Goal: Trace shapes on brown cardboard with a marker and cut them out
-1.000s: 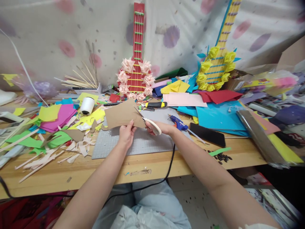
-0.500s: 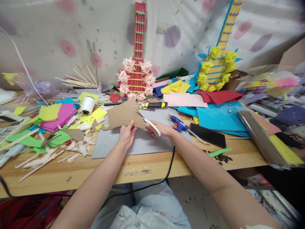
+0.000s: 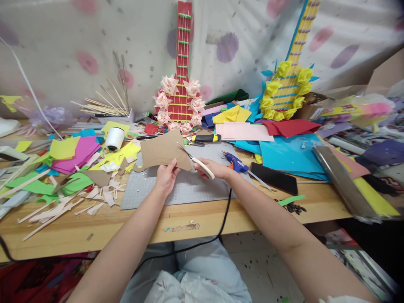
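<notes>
My left hand (image 3: pixel 168 176) pinches the lower edge of a brown sheet (image 3: pixel 160 149), thumb on top, and holds it above the grey cutting mat (image 3: pixel 142 197). The sheet has curved cut edges, with a small curl at its lower left. In my right hand (image 3: pixel 211 167) is a pair of scissors (image 3: pixel 202 167) with white handles. Their blades point up and left, at the right edge of the sheet. Whether the blades have the sheet between them, I cannot tell.
Behind the mat stand a red paper guitar (image 3: pixel 182 101) with pink flowers and a yellow one (image 3: pixel 285 94). A blue glue gun (image 3: pixel 236 163), a black phone (image 3: pixel 274 178) and a utility knife (image 3: pixel 206 138) lie nearby. Paper scraps (image 3: pixel 59 210) cover the left side.
The scissors have shifted very slightly right relative to the sheet, and the blades look a little different in angle. My left hand keeps its pinch. The whole view has moved slightly.
</notes>
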The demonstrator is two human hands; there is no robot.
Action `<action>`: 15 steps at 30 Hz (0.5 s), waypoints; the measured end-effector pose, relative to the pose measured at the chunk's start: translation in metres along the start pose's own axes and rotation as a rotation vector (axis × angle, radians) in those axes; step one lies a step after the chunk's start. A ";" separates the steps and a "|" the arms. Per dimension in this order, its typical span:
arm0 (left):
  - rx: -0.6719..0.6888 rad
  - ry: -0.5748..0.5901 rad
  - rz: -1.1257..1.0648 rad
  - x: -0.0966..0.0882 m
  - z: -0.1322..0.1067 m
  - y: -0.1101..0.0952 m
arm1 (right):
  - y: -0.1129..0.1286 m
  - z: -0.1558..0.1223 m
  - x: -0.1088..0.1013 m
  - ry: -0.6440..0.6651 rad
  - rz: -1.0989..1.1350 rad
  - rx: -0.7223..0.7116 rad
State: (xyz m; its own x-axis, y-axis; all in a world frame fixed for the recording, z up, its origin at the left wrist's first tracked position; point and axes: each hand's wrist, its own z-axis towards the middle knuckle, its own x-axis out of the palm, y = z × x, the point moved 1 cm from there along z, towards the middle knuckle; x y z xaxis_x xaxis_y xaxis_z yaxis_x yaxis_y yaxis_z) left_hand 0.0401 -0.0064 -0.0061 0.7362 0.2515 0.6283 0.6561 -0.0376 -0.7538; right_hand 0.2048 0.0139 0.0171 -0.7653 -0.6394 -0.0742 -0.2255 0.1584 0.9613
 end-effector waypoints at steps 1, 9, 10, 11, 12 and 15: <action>-0.004 0.006 0.006 0.000 0.000 0.000 | -0.001 0.000 -0.001 0.004 -0.004 -0.002; -0.019 0.060 0.092 -0.003 0.000 -0.002 | -0.003 -0.004 -0.011 0.063 -0.024 0.007; -0.017 0.068 0.098 -0.003 0.000 -0.002 | -0.003 -0.004 -0.012 0.067 -0.019 0.008; -0.016 0.077 0.105 -0.004 0.001 -0.002 | -0.003 -0.005 -0.012 0.070 -0.016 0.010; -0.016 0.085 0.111 -0.004 0.001 -0.001 | -0.003 -0.006 -0.013 0.073 -0.014 0.012; -0.016 0.110 0.128 -0.007 0.003 0.000 | -0.004 -0.007 -0.014 0.067 -0.025 0.026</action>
State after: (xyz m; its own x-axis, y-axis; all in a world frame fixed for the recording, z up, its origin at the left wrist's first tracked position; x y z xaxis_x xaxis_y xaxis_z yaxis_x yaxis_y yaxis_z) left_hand 0.0343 -0.0048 -0.0108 0.8270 0.1368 0.5453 0.5578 -0.0787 -0.8263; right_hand 0.2209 0.0166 0.0159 -0.7174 -0.6921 -0.0793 -0.2603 0.1607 0.9520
